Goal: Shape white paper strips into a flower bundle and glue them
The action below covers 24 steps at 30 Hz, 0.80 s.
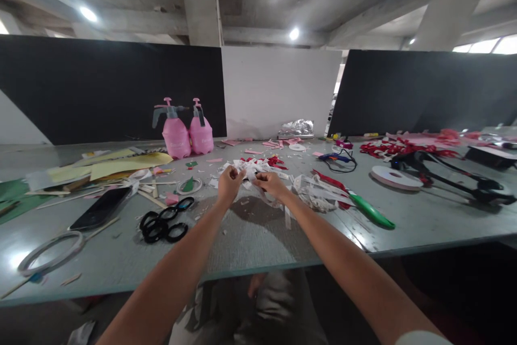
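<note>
Both hands meet over the middle of the table, at a white ribbon (251,174). My left hand (230,182) has its fingers pinched at the ribbon's left side. On the other side my right hand (271,183) is closed on it too, thumb and forefinger together. Part of the ribbon hangs below my fingers. Just behind the hands lies a heap of white and red ribbon pieces (277,162). More loose white ribbon strips (313,194) are spread right of my right hand, beside a green-handled tool (371,210) whose other end is hidden.
Two pink spray bottles (175,138) stand at the back left. Black-handled scissors (165,222), a phone (100,208) and a white ring (50,253) lie left. To the right are a ribbon roll (396,178), a blue glue gun (336,157) and a black strapped device (452,178).
</note>
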Each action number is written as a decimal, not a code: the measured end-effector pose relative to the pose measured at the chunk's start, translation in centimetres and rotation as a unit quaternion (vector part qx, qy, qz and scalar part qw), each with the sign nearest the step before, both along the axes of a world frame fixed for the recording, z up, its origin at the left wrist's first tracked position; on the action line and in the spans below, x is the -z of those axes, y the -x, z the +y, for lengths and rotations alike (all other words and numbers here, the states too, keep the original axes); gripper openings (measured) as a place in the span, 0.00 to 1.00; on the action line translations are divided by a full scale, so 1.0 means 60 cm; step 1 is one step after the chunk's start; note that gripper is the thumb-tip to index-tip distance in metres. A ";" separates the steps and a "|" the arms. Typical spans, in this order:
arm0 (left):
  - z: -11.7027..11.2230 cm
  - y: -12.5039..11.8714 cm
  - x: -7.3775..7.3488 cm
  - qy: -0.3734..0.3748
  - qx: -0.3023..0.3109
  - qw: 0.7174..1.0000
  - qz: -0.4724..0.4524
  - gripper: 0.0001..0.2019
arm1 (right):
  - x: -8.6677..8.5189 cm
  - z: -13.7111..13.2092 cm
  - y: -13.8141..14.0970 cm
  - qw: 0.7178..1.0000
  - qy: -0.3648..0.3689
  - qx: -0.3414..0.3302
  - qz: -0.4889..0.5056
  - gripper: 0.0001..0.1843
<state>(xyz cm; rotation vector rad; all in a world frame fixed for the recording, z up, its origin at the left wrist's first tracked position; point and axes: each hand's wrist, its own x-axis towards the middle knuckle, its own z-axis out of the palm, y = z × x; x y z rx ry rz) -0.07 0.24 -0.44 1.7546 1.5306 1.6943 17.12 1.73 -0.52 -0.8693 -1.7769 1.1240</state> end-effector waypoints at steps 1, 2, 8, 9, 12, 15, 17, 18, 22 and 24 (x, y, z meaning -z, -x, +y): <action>-0.004 0.000 -0.003 -0.022 -0.002 1.000 0.016 0.11 | 0.000 0.000 0.000 1.000 0.001 0.003 0.001 0.24; -0.008 -0.001 -0.007 -0.038 0.008 0.999 0.036 0.09 | 0.000 -0.001 -0.001 1.000 0.000 0.005 0.002 0.24; -0.018 -0.005 -0.012 -0.069 0.104 0.980 0.157 0.05 | 0.005 0.002 -0.003 1.000 -0.022 0.014 0.001 0.24; -0.017 -0.004 -0.012 -0.063 0.110 0.978 0.164 0.05 | 0.005 0.002 -0.003 1.000 -0.021 0.011 0.001 0.24; -0.014 -0.001 -0.009 -0.049 0.115 0.978 0.167 0.07 | 0.006 0.002 -0.004 1.000 -0.009 0.000 0.017 0.23; -0.013 0.002 -0.009 -0.048 0.113 0.977 0.176 0.10 | 0.007 0.001 -0.004 0.999 0.001 -0.009 0.035 0.23; -0.015 0.003 -0.011 -0.047 0.107 0.974 0.196 0.12 | 0.009 0.003 -0.005 0.999 -0.002 -0.016 0.038 0.22; -0.016 0.004 -0.012 -0.047 0.101 0.972 0.208 0.13 | 0.010 0.005 -0.005 0.999 -0.004 -0.020 0.037 0.21; -0.021 0.007 -0.019 -0.062 0.073 0.962 0.255 0.13 | 0.018 0.011 -0.004 0.999 0.005 -0.037 0.034 0.18; -0.023 0.009 -0.022 -0.074 0.062 0.954 0.284 0.11 | 0.020 0.011 -0.004 0.999 0.013 -0.039 0.034 0.18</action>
